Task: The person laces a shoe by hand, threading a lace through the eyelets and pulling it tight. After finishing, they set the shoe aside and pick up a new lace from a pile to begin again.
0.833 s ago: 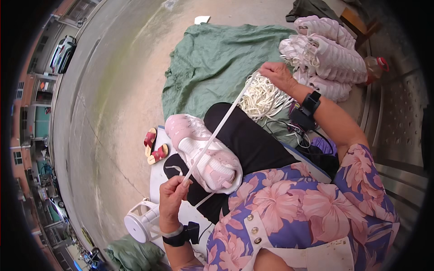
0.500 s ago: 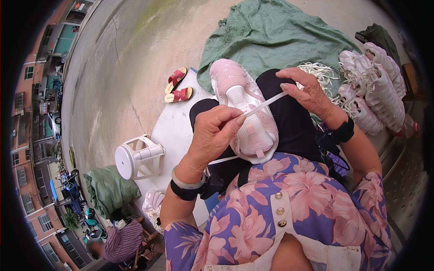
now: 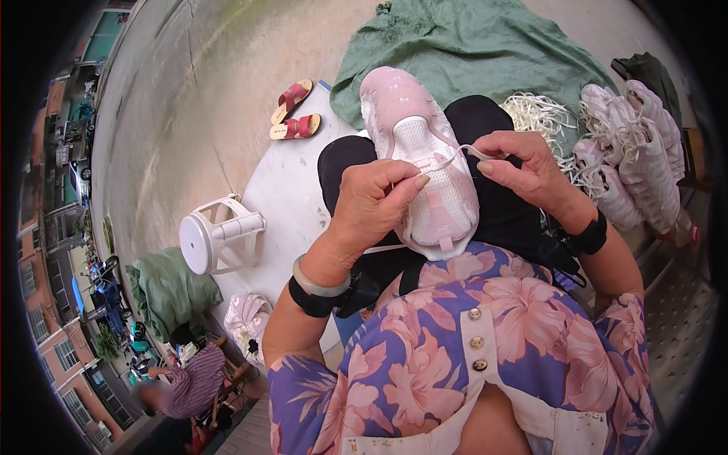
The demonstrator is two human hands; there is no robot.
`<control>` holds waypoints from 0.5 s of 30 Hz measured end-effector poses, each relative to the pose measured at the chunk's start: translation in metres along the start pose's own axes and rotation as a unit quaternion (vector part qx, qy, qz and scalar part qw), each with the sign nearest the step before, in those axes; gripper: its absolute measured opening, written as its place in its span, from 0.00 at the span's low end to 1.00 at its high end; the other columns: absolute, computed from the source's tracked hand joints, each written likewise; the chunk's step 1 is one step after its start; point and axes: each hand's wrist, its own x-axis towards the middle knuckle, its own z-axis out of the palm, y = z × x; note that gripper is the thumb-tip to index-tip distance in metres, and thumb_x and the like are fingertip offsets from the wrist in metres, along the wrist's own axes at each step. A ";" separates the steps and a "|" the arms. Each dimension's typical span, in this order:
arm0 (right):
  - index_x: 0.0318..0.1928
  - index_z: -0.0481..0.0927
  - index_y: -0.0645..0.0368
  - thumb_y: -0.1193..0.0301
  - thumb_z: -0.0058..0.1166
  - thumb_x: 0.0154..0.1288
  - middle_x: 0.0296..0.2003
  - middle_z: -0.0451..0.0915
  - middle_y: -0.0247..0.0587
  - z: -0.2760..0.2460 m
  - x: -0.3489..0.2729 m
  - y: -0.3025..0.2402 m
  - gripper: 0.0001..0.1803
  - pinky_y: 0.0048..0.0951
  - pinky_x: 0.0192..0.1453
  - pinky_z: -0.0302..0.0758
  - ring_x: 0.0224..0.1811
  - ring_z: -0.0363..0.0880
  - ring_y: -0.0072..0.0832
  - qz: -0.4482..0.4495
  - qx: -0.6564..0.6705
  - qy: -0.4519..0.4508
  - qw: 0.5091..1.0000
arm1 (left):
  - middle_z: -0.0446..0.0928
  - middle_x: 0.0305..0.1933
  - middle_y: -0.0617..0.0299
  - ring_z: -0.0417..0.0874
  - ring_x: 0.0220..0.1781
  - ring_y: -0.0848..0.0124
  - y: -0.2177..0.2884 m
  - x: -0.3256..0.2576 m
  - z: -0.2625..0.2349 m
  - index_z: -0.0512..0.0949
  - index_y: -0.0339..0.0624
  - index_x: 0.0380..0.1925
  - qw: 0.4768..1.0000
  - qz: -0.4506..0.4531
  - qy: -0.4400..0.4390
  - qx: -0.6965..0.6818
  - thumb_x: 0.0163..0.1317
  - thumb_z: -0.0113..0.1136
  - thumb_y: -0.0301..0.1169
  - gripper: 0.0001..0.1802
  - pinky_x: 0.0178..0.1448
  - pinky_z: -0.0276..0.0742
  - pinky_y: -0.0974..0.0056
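Note:
A pink and white sneaker [image 3: 394, 98] rests on my lap, its toe pointing away from me. Across its upper runs a flat white shoelace [image 3: 457, 154], slack and curved between my two hands. Over the left side of the shoe, my left hand [image 3: 371, 203] is closed, thumb and forefinger pinching the lace near the eyelets. My right hand [image 3: 523, 168] pinches the other part of that lace between thumb and fingers, just right of the shoe above my knee. Another stretch of white lace shows below my left wrist.
A heap of white laces [image 3: 535, 114] lies on a green cloth [image 3: 470, 53] beyond my knees. Several pink-white shoes [image 3: 644, 159] are piled at the right. To the left are red sandals [image 3: 296, 127], a white stool [image 3: 199, 244] and another shoe [image 3: 249, 315]. A seated person [image 3: 193, 383] is at lower left.
The lace between my hands has gone from a taut straight strip to a slack curve. My right hand has come lower relative to the shoe. The whole view has shifted slightly.

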 end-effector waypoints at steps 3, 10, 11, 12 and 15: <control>0.42 0.77 0.65 0.72 0.56 0.61 0.27 0.75 0.32 0.010 0.009 0.001 0.11 0.21 0.35 0.71 0.30 0.71 0.16 0.022 0.032 -0.036 0.999 | 0.77 0.24 0.60 0.75 0.24 0.75 0.001 0.004 0.009 0.80 0.34 0.32 0.992 0.090 0.020 0.084 0.56 0.62 0.25 0.06 0.29 0.69 0.71; 0.37 0.78 0.62 0.77 0.56 0.56 0.26 0.76 0.41 0.023 0.022 0.007 0.07 0.28 0.32 0.71 0.27 0.76 0.34 -0.122 -0.072 -0.036 0.989 | 0.75 0.24 0.57 0.77 0.24 0.63 -0.006 0.007 0.017 0.79 0.38 0.30 0.952 0.191 0.078 0.225 0.51 0.63 0.23 0.05 0.29 0.71 0.67; 0.35 0.78 0.61 0.77 0.55 0.54 0.27 0.76 0.44 0.024 0.022 0.007 0.06 0.30 0.32 0.71 0.28 0.76 0.39 -0.121 -0.082 -0.038 0.989 | 0.74 0.24 0.57 0.77 0.24 0.62 -0.007 0.007 0.017 0.78 0.38 0.29 0.938 0.206 0.092 0.262 0.50 0.64 0.23 0.06 0.28 0.71 0.66; 0.35 0.78 0.61 0.77 0.55 0.54 0.27 0.76 0.44 0.025 0.023 0.011 0.06 0.30 0.32 0.71 0.28 0.76 0.39 -0.120 -0.081 -0.039 0.989 | 0.74 0.24 0.57 0.77 0.24 0.62 -0.008 0.008 0.017 0.78 0.38 0.29 0.939 0.205 0.091 0.262 0.50 0.64 0.23 0.06 0.28 0.71 0.66; 0.34 0.78 0.61 0.77 0.55 0.53 0.26 0.76 0.45 0.028 0.023 0.020 0.06 0.34 0.32 0.71 0.29 0.77 0.41 -0.120 -0.151 0.001 0.981 | 0.71 0.24 0.57 0.75 0.24 0.60 -0.013 0.014 0.017 0.75 0.41 0.28 0.929 0.184 0.161 0.277 0.48 0.64 0.27 0.08 0.27 0.70 0.62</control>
